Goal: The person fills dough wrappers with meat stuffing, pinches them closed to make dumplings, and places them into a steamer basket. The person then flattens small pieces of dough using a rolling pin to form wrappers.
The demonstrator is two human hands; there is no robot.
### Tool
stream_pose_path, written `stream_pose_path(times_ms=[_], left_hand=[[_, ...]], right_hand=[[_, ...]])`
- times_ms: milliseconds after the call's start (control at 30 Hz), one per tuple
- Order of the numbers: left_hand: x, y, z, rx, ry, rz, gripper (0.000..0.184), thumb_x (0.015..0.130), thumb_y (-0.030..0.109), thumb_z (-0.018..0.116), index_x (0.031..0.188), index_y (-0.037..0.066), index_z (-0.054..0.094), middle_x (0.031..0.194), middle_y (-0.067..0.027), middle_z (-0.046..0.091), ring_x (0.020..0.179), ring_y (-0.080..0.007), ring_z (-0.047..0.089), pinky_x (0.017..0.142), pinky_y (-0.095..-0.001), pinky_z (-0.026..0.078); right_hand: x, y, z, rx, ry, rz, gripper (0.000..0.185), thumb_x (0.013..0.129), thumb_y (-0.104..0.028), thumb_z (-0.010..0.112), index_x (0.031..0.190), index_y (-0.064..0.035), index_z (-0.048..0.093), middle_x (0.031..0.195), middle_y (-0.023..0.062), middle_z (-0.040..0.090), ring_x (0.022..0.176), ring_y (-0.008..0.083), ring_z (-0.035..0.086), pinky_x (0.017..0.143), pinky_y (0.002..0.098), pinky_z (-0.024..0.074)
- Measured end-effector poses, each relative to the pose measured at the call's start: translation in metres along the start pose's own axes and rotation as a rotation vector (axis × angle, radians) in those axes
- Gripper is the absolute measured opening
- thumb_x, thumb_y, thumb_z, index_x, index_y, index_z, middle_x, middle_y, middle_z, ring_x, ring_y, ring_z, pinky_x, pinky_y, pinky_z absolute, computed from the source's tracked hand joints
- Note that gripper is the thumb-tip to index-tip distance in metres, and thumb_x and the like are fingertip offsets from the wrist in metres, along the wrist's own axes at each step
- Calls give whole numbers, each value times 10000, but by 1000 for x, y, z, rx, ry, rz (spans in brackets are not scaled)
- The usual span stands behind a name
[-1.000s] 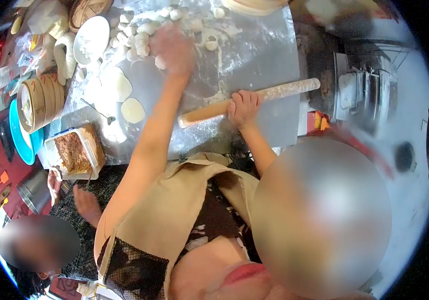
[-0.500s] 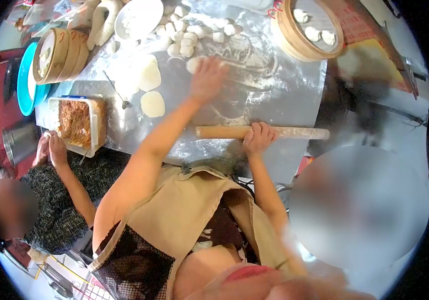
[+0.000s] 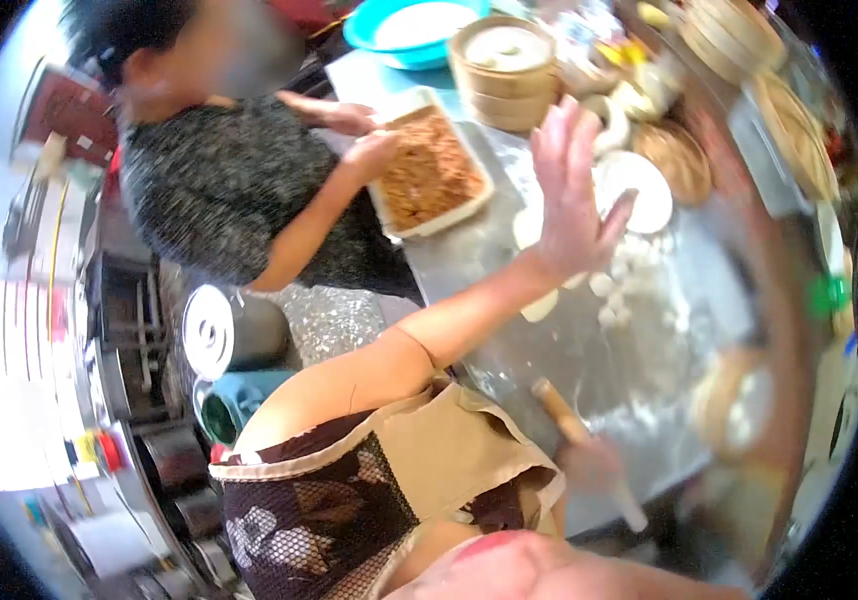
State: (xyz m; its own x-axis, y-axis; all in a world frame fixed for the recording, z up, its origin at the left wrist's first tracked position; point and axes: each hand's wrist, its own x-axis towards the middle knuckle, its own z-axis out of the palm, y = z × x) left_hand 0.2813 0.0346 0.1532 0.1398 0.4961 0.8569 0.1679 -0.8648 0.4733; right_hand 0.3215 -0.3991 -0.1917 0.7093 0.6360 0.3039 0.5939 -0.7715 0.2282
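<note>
My left hand [image 3: 571, 195] is raised over the metal table [image 3: 589, 360], palm flat and fingers spread, with nothing in it. Partly behind it lie flat dough rounds [image 3: 539, 305] and a white plate [image 3: 654, 205]. Small dough pieces [image 3: 611, 290] are scattered on the floured surface beside it. My right hand [image 3: 591, 465], blurred, is closed round a wooden rolling pin [image 3: 559, 408] near the table's front edge.
On the left, a co-worker's hands [image 3: 374, 150] are at a tub of minced filling [image 3: 434, 175]. Beyond stand a stacked bamboo steamer [image 3: 502, 85] and a turquoise basin [image 3: 357, 28]. Another steamer [image 3: 717, 405] sits at the right, blurred. A lidded metal pot [image 3: 254, 330] is on the floor.
The head view has swung left, bringing the co-worker and floor further in. My left hand has lifted off the dough piece and spread open. My right hand still holds the rolling pin.
</note>
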Motion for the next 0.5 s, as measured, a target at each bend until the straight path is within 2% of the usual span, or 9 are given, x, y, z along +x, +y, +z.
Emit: stream_pose_path(times_ms=[67, 100, 133, 200, 267, 333, 367, 433, 500], left_hand=[[16, -31, -33, 42, 59, -7, 641, 820, 122, 572, 1356, -36, 258, 1368, -248, 278, 1268, -382, 280, 1051, -441, 231], [4, -40, -45, 78, -126, -51, 623, 820, 128, 576, 1343, -34, 278, 1344, -245, 306, 1232, -377, 318, 1028, -435, 268], [-6, -46, -54, 105, -307, -89, 605, 821, 135, 581, 1329, -33, 298, 1320, -243, 333, 1196, -371, 356, 1005, -428, 305], [-31, -41, -83, 107, -739, -134, 446, 782, 153, 604, 1179, 18, 451, 1065, -187, 528, 986, -367, 502, 859, -472, 392], [-112, -64, -79, -6, -717, 9, 288, 774, 174, 615, 1026, 60, 534, 965, -122, 573, 912, -325, 559, 764, -470, 432], [-172, -73, -84, -4, -943, -183, 201, 798, 219, 594, 935, 72, 584, 893, -115, 588, 827, -317, 582, 670, -428, 464], [-203, -80, -85, 34, -1012, -142, 203, 814, 242, 576, 911, 65, 592, 829, -111, 601, 772, -316, 590, 641, -405, 471], [-226, -88, -92, 75, -1080, -99, 220, 831, 266, 558, 888, 58, 601, 766, -107, 614, 717, -316, 598, 613, -382, 478], [-235, -91, -101, -13, -1304, -612, 314, 872, 329, 523, 841, 24, 591, 666, -132, 629, 616, -301, 624, 553, -353, 499]], right_hand=[[31, -10, -47, 2, 77, 132, 290, 910, -317, 356, 897, -118, 566, 982, 44, 576, 927, 268, 504, 836, 441, 348], [50, -16, -87, 174, -108, 175, 289, 910, -299, 356, 862, -104, 564, 936, 57, 575, 881, 275, 508, 796, 426, 360], [55, -13, -87, 186, -101, 157, 289, 910, -299, 356, 862, -104, 564, 936, 57, 575, 881, 275, 508, 796, 426, 360], [61, -8, -78, 237, 91, 62, 286, 912, -272, 348, 837, -95, 560, 861, 67, 556, 785, 283, 504, 722, 417, 364], [71, -10, -66, 178, 10, 111, 283, 909, -270, 352, 831, -88, 555, 829, 70, 548, 749, 285, 502, 698, 418, 363], [74, -5, -66, 226, 147, 43, 277, 907, -270, 355, 810, -92, 545, 823, 66, 539, 750, 282, 499, 681, 410, 356], [74, -2, -66, 223, 146, 33, 277, 907, -270, 355, 810, -92, 545, 823, 66, 539, 750, 282, 499, 681, 410, 356], [72, -6, -68, 93, -181, 89, 260, 898, -268, 371, 798, -98, 541, 809, 64, 527, 739, 276, 491, 662, 401, 350], [72, -5, -72, 50, -244, 86, 248, 891, -264, 380, 797, -101, 542, 802, 62, 521, 737, 273, 490, 659, 400, 348]])
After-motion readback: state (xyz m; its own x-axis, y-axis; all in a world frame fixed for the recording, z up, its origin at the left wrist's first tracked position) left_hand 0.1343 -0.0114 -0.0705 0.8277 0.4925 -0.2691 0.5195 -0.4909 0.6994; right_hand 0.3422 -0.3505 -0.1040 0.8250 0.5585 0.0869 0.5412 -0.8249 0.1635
